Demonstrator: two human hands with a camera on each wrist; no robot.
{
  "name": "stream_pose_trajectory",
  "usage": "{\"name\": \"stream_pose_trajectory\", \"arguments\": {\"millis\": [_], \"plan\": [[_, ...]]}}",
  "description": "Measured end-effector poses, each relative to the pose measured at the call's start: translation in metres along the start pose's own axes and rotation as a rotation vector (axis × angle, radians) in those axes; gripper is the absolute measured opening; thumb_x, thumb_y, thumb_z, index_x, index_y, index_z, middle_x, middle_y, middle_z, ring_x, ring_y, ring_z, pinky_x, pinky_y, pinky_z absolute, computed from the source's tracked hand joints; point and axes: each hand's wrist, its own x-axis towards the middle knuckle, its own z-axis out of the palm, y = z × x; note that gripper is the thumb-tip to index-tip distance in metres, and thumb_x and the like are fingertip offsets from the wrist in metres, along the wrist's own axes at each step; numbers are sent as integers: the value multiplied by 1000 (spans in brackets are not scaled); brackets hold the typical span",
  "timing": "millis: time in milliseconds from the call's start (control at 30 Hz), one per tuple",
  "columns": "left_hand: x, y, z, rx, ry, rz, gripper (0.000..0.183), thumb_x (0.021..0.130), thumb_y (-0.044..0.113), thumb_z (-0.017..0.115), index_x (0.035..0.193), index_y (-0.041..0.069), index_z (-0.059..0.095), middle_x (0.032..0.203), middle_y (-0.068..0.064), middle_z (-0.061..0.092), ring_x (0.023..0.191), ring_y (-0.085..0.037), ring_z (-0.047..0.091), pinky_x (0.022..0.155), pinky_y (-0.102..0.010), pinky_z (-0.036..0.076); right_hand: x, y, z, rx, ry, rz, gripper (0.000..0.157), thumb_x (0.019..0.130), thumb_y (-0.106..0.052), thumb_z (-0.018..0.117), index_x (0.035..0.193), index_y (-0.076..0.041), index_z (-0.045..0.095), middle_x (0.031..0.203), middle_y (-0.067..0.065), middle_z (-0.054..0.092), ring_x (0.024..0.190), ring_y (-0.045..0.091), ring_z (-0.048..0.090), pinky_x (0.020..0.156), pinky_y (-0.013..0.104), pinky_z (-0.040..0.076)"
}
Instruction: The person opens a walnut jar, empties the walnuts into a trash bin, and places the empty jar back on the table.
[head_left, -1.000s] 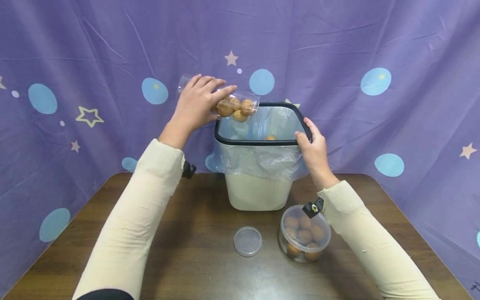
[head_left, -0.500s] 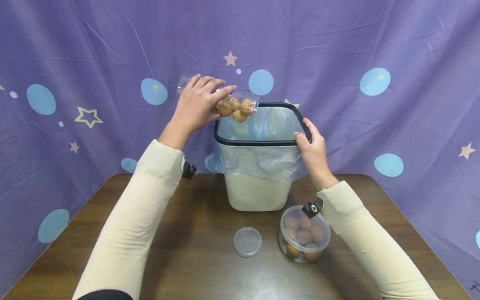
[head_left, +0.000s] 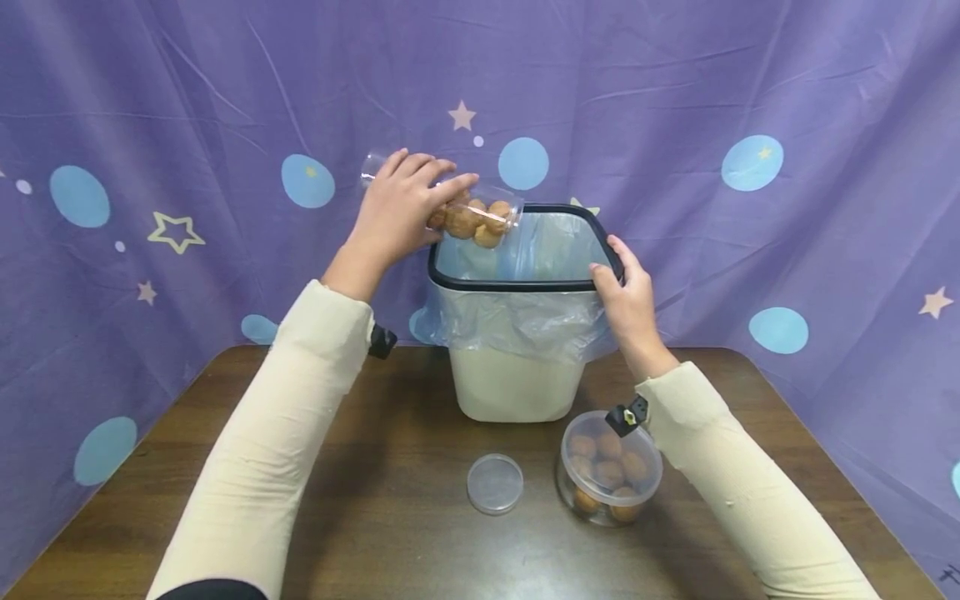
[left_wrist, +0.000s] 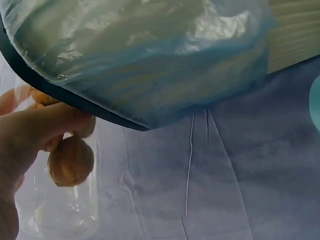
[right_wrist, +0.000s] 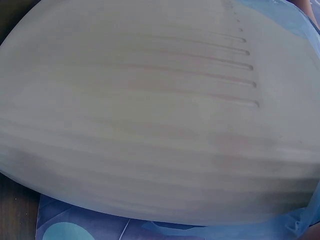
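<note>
My left hand grips a clear plastic jar, tipped nearly level with its mouth to the right over a trash bin. Several walnuts lie near that mouth. The left wrist view shows one walnut further back in the jar, behind the fingers. The off-white bin has a black rim and a bluish plastic bag folded over its outside. With thumb and fingers my right hand holds the rim's right side. Only the bin's wall fills most of the right wrist view.
On the brown table, a small round clear lid lies in front of the bin. Right of it, below my right forearm, stands a lidded round tub of walnuts. A purple patterned curtain hangs behind.
A walnut seen inside the bin one second ago is out of sight. My left hand has moved the jar slightly right, and its walnuts have shifted. My right hand stays on the rim.
</note>
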Motion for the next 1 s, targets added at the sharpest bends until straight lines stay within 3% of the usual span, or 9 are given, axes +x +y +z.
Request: {"name": "stream_pose_trajectory", "arguments": {"millis": [433,567,767,1000], "plan": [[1,0,0,9,-11,-29,80,64,18,87,135,23,52,131,-11,55,123,-32,45,110,-49,26,0,0,-1,-17,2,-2,58,85,-18,51,139,1,43,141,16,45,127,22,42,108,29,31],[-1,-1,0,3,-13,-19,81,62,18,88,135,23,52,130,-11,55,123,-32,45,110,-49,26,-1,-1,0,-22,0,1,58,85,-19,51,139,1,43,142,15,45,128,22,41,108,29,31],[0,-1,-3,26,44,33,75,64,15,86,132,22,55,128,-12,56,121,-33,46,111,-49,26,0,-2,-1,-11,-1,-2,58,85,-18,52,139,0,43,141,15,45,127,21,43,108,29,32],[3,1,-5,25,-16,55,77,64,16,86,133,22,54,128,-12,56,121,-34,46,111,-49,25,0,-3,-1,-10,-12,0,58,86,-19,52,140,0,42,143,14,43,129,21,40,109,30,31]]}}
